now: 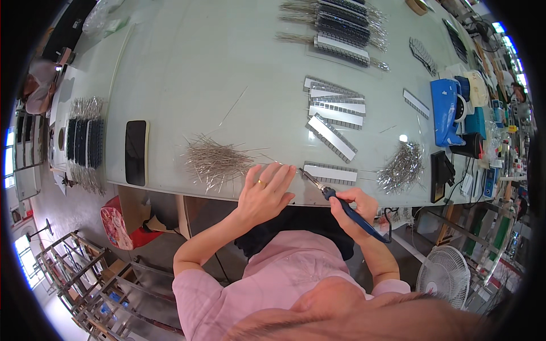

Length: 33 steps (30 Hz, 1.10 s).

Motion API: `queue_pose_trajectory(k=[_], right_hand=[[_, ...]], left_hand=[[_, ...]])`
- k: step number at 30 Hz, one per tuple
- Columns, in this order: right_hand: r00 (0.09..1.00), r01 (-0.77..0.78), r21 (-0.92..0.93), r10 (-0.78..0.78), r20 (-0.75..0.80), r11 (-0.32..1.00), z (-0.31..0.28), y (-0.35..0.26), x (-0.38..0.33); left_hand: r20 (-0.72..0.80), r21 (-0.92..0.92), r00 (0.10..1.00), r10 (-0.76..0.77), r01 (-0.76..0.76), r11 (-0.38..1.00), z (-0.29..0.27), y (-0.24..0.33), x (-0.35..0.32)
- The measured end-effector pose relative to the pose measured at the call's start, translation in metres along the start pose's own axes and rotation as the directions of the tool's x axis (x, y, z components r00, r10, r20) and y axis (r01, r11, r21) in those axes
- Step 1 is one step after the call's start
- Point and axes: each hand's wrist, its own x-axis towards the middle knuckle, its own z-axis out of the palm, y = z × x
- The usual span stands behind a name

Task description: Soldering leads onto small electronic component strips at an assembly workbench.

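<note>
My right hand (359,206) gripped the blue soldering iron (341,206), tip at the near strip (331,173) by the table (187,74) edge; my left hand (266,190) lay flat, fingers spread, beside the wire pile (215,161). I judged a steady tip mattered most

Two loose pin heaps (215,160) at table near edge; one dark phone (135,152) at left; one soldering iron (341,204); one white fan (446,275) off near-right corner.

Bright, even overhead light. A small glare spot sits on the worktop (182,68), which bows heavily toward the black fisheye rim. Shadows faint. Windows left of it blown out.
</note>
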Motion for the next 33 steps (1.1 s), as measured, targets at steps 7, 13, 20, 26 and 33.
queue_pose_trajectory(k=[7, 13, 20, 26, 33], right_hand=[[0.948, 0.317, -0.168, -0.306, 0.090, 0.933, 0.000, -0.002, 0.005], [0.971, 0.235, -0.042, -0.232, 0.052, 0.971, -0.001, 0.017, 0.004], [0.997, -0.032, 0.314, 0.052, -0.054, 0.949, -0.002, 0.044, -0.012], [0.935, -0.010, 0.389, 0.147, -0.322, 0.921, -0.028, 0.049, -0.029], [0.848, -0.030, 0.332, 0.200, -0.491, 0.943, -0.061, 0.073, -0.050]], left_hand=[[-0.017, 0.052, 1.000, 0.014, -0.013, 0.999, 0.002, -0.001, -0.003], [-0.061, 0.109, 0.998, 0.003, 0.003, 0.994, 0.003, -0.003, -0.023], [-0.115, 0.071, 0.988, -0.099, 0.107, 0.992, -0.015, 0.013, -0.027], [-0.021, -0.070, 0.998, 0.056, -0.057, 0.996, 0.005, 0.046, 0.012], [0.135, -0.187, 0.977, 0.166, -0.140, 0.972, 0.025, 0.064, 0.047]])
